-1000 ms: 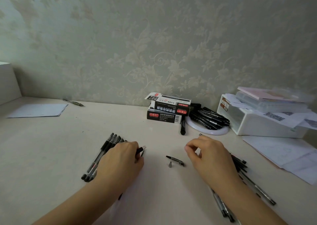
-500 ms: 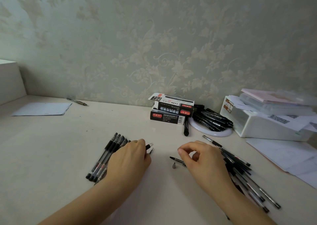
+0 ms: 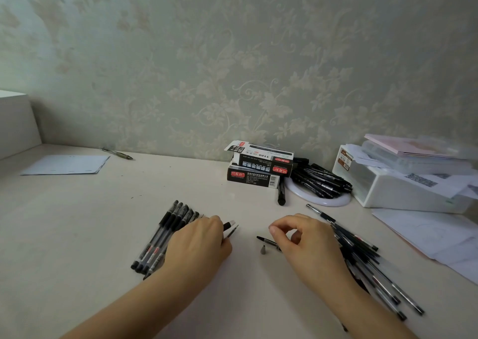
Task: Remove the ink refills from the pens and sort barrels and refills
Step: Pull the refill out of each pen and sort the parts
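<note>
Resting on the barrels (image 3: pixel 165 231), the left hand (image 3: pixel 199 245) grips one; the right hand (image 3: pixel 307 245) (empty, fingers curled) has left the refills (image 3: pixel 362 256), nearing the cap (image 3: pixel 267 241) on the counter (image 3: pixel 77 222).

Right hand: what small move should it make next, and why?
Probably lower the right hand and pinch the small black piece lying on the table just under its fingertips, beside the loose grey tip. Those fingers are curled but seem to hold nothing, while the left hand rests on the row of pens.
</note>
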Demonstrator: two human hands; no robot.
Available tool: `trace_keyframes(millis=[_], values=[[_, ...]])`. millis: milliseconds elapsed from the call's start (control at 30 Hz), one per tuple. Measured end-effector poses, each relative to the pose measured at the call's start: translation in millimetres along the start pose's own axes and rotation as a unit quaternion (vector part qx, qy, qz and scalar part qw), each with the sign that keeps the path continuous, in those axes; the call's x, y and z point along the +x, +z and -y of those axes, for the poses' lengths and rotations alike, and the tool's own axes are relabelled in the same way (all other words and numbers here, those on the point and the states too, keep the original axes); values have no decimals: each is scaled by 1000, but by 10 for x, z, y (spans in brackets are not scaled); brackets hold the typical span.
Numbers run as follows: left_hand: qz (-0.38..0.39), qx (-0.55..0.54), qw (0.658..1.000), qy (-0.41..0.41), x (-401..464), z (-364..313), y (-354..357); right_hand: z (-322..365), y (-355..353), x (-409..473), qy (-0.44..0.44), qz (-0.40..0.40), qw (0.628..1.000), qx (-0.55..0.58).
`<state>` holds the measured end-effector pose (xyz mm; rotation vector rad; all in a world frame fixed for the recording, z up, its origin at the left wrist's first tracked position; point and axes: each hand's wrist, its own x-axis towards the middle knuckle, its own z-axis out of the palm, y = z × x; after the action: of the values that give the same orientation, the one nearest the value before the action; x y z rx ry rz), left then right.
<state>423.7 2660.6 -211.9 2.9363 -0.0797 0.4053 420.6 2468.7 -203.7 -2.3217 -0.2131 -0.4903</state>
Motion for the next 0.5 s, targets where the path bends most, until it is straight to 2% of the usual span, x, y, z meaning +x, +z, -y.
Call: trace_keyframes(millis=[200, 333, 433, 500], values=[[-108, -130, 982, 86, -22, -91, -110, 91, -11, 0, 89, 75, 979, 170], [-107, -180, 966, 152, -75, -141, -95, 151, -3, -14, 108, 138, 946, 271], [-109, -194, 959, 173, -74, -130, -68, 151, 11, -9, 134, 131, 929, 319], [-111, -206, 957, 170, -67, -104, -49, 135, 6, 16, 159, 88, 919, 351]])
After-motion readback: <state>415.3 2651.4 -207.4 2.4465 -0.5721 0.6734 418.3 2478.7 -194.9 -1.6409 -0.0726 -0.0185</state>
